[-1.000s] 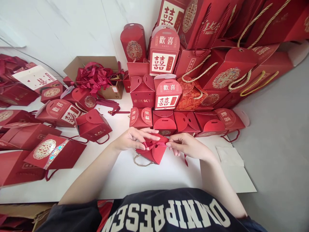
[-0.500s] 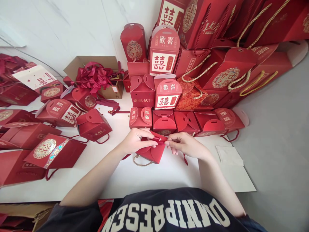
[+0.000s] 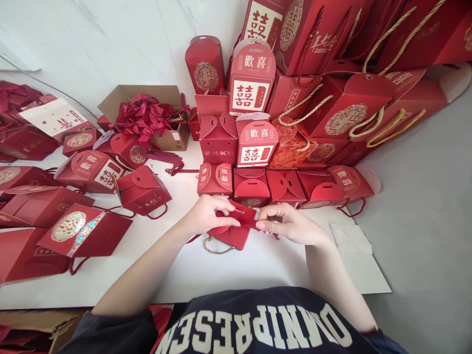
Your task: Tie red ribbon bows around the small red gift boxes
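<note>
A small red box (image 3: 233, 237) with a twisted cord handle (image 3: 217, 247) sits on the white table in front of me. My left hand (image 3: 212, 215) is closed on a red ribbon (image 3: 236, 214) above the box's top, its thumb reaching right. On the right side, my right hand (image 3: 282, 222) pinches the ribbon's other part between thumb and fingers. The ribbon stretches between both hands over the box. Part of the box top is hidden by the fingers and ribbon.
Behind the hands stand stacked red gift boxes (image 3: 251, 186). A cardboard box (image 3: 173, 139) of dark red ribbons is at back left. More red boxes (image 3: 143, 190) lie along the left. A white paper (image 3: 350, 238) rests at right, near the grey wall (image 3: 416, 206).
My right hand has moved slightly right, and its fingers have changed position on the ribbon. The ribbon's hanging end has shifted up and left. My left hand has barely moved.
</note>
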Available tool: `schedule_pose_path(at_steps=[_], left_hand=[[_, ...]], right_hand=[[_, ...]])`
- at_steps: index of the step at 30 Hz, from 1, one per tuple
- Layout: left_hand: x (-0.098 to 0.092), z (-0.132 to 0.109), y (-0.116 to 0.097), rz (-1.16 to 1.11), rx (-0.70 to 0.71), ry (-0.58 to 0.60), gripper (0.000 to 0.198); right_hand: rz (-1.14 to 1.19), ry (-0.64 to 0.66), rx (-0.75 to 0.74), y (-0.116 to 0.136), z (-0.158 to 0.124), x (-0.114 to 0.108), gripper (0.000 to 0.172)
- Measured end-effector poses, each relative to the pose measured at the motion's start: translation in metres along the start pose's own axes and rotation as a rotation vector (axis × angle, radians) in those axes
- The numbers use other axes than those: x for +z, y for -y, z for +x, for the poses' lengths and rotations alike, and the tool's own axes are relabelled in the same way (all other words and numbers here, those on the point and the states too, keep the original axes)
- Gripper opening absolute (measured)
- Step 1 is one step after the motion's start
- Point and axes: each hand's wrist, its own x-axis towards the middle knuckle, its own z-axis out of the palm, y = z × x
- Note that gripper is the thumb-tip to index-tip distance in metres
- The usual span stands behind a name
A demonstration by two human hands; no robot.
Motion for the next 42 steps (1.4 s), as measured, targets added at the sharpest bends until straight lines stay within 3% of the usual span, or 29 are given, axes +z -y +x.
schedule_pose_path(at_steps=[7, 18, 22, 26, 33, 42], left_hand=[[-0.005, 0.000, -0.005, -0.015, -0.012, 0.085, 0.024], [-0.012, 0.000, -0.007, -0.031, 0.022, 0.140, 0.023], [-0.009, -0.002, -0.005, -0.031, -0.020, 0.111, 0.021], [-0.006, -0.005, -0.005, -0.174, -0.130, 0.104, 0.021], [-0.008, -0.004, -0.013, -0.126, -0.146, 0.073, 0.030], [-0.011, -0.006, -0.013, -0.165, -0.175, 0.110, 0.028]], right_hand=[[-0.170, -0.181, -0.319, 0.006, 0.014, 0.021, 0.016], [-0.575, -0.273, -0.405, 0.002, 0.024, 0.040, 0.024], [-0.498, -0.373, -0.380, 0.000, 0.021, 0.039, 0.021], [-0.474, -0.469, -0.328, -0.007, 0.021, 0.040, 0.012], [-0.326, -0.483, -0.306, -0.013, 0.030, 0.052, 0.011], [-0.239, -0.412, -0.330, -0.013, 0.025, 0.044, 0.010]])
